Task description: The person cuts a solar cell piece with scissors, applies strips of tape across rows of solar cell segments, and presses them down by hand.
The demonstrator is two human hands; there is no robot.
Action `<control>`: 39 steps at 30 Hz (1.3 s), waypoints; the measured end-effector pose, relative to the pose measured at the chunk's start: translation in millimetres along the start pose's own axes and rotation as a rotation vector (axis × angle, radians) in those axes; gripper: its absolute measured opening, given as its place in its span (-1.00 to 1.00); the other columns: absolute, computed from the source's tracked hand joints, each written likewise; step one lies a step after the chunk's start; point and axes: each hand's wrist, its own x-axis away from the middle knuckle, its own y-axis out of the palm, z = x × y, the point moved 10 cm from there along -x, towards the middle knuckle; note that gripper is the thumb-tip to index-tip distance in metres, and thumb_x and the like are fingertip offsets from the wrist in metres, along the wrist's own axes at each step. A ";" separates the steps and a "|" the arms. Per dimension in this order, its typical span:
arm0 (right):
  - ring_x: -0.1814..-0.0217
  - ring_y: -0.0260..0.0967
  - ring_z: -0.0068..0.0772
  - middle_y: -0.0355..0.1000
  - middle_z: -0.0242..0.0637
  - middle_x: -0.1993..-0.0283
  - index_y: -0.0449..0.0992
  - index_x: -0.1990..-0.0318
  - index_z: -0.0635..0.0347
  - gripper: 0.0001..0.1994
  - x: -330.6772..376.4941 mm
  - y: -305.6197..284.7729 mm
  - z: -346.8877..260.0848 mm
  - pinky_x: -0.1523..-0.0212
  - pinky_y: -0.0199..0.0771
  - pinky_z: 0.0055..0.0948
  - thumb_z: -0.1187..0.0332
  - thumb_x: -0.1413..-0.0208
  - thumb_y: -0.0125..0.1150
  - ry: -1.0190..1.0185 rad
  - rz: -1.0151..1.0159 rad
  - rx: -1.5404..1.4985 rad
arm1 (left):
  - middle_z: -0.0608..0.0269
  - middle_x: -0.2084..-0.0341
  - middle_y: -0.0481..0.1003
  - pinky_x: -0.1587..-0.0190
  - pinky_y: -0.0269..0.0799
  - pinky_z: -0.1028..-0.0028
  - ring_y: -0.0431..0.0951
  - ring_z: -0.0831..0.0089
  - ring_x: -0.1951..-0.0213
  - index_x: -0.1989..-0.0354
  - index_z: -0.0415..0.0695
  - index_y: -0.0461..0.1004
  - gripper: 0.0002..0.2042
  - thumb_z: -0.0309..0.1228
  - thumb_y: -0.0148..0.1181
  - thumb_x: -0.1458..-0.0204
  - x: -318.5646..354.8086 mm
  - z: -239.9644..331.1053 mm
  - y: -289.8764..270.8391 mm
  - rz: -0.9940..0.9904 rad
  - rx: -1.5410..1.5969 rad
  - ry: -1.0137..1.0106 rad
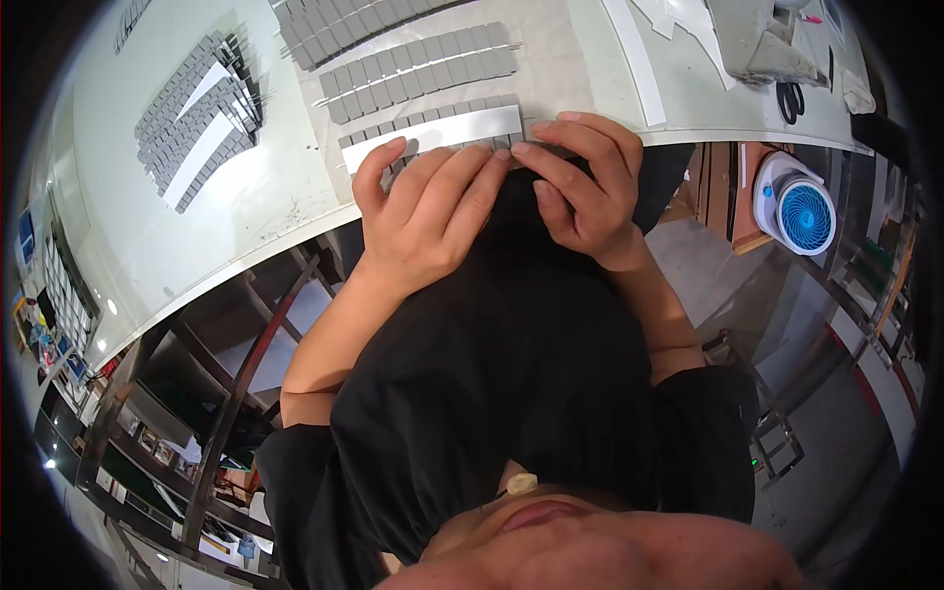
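Observation:
A row of small grey rectangular pieces with a white strip (433, 131) laid along it lies at the table's near edge. My left hand (418, 211) reaches over its near side, fingers bent and fingertips pressing on the strip's edge; the thumb is hidden. At the right end of the row, my right hand (595, 187) has its fingers curved and apart. Its index fingertip meets the strip's edge close to my left fingertips, while the thumb stands away below. Just beyond lies another row of grey pieces (423, 71) with thin pale strands at both ends.
More grey rows (344, 25) lie farther back. A stack of grey pieced strips with white bands (197, 123) sits at the left on the pale table (265, 187). Black scissors (790, 101) and white paper strips (634, 59) are at the right. A blue-and-white fan (804, 216) stands below the table's right edge.

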 end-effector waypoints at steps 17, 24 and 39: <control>-0.11 0.44 -0.18 0.57 -0.32 0.00 0.72 0.09 0.10 -0.80 -2.1 1.7 -0.6 -0.14 0.45 -0.29 0.32 -0.21 0.25 0.000 0.011 0.000 | 0.47 0.11 0.59 -0.27 0.26 0.17 0.56 0.55 0.14 0.10 0.03 0.71 -0.77 -0.39 0.28 -0.06 1.6 -1.7 -1.4 0.013 0.000 0.015; -0.10 0.45 -0.15 0.58 -0.30 0.01 0.73 0.11 0.12 -0.80 -0.3 -1.8 -1.4 -0.14 0.45 -0.26 0.31 -0.24 0.23 -0.002 -0.005 0.013 | 0.51 0.14 0.61 -0.26 0.26 0.15 0.57 0.61 0.14 0.10 0.10 0.70 -0.76 -0.41 0.32 -0.03 4.5 3.4 -13.5 0.085 0.041 0.047; -0.16 0.39 -0.32 0.57 -0.44 -0.04 0.72 0.07 0.00 -0.75 -5.7 25.6 -40.0 -0.22 0.38 -0.21 0.16 -0.31 0.17 -0.130 -0.063 -0.018 | 0.49 0.14 0.60 -0.22 0.27 0.21 0.57 0.50 0.13 0.06 0.07 0.71 -0.74 -0.37 0.37 -0.05 48.3 -54.0 -47.4 0.010 -0.017 -0.050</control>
